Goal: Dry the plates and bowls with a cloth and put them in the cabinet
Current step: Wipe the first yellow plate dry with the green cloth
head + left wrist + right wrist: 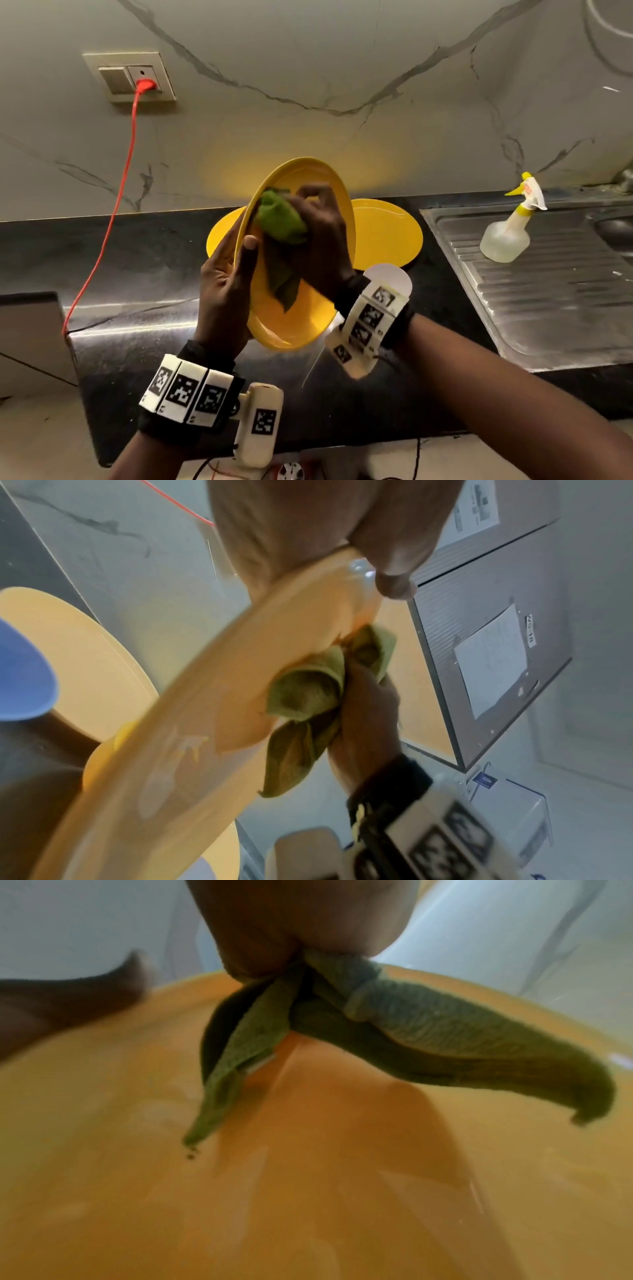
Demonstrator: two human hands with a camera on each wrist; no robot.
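Showing the nearest elements first: two forearms enter from the near edge, each wrist wearing a band of black-and-white marker tiles. The left hand [224, 281] grips the left rim of a yellow plate [294, 329], thumb curled over the inner face and the remaining fingers behind it; the left wrist view confirms the thumb [394, 582] clamped on the rim. The plate is held tilted, clear of the dark tabletop [144, 246], its concave face turned toward the viewer. The right hand [318, 236] is closed round a bunched green cloth [281, 219], pressing it against the upper part of the plate's inner face, with a loose corner of cloth hanging down over the plate. In the right wrist view the cloth [428, 1042] emerges from the curled fingers [274, 934] directly above the plate surface [308, 1204]. Behind the held plate, a second yellow plate [387, 233] lies flat on the tabletop. To the right, a spray bottle [510, 226] stands on the ribbed steel drainboard [548, 291]. At the far left, a red cable [113, 219] runs from a wall socket [137, 77] in the marbled backsplash down past the tabletop edge.
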